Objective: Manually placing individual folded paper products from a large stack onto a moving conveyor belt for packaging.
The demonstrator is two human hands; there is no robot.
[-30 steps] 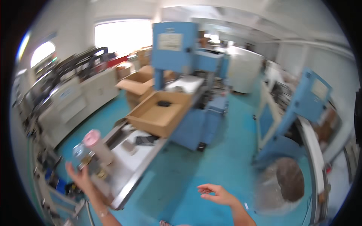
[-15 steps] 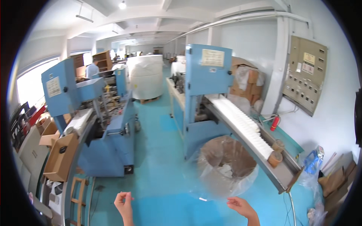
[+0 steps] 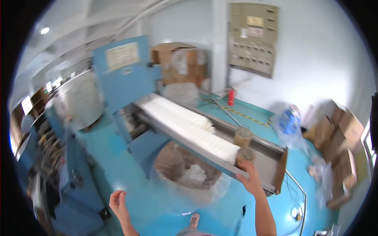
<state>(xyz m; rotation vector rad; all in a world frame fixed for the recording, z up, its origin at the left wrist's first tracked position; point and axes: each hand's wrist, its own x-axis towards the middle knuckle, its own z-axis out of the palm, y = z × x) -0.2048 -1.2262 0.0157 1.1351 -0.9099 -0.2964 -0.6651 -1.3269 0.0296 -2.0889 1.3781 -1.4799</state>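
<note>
A long metal trough point(image 3: 267, 165) slopes down toward me from a blue machine point(image 3: 122, 74). Rows of white, thin, pleated-looking pieces point(image 3: 189, 129) lie packed along it. Two short brown cylinders stand at the lower end: the nearer cylinder point(image 3: 245, 154) against the end of the longer row, the farther cylinder point(image 3: 243, 137) just behind it. My right hand point(image 3: 250, 179) reaches over the trough's near wall, its fingers closed against the nearer cylinder; some fingertips are hidden. Low at the left, away from the machine, my left hand point(image 3: 118, 201) hangs with curled fingers and nothing visible in them.
Below the trough stands a round brown bin point(image 3: 169, 163) lined with clear plastic. A metal pole point(image 3: 301, 192) and cables are right of the trough's end. Cardboard boxes point(image 3: 346, 153) and a blue bagged item point(image 3: 289, 120) line the right wall. Another blue machine point(image 3: 75, 196) stands left.
The view has swung right and closer to the trough. My right hand has risen from above the floor to the nearer brown cylinder. My left hand stays low with fingers curled.
</note>
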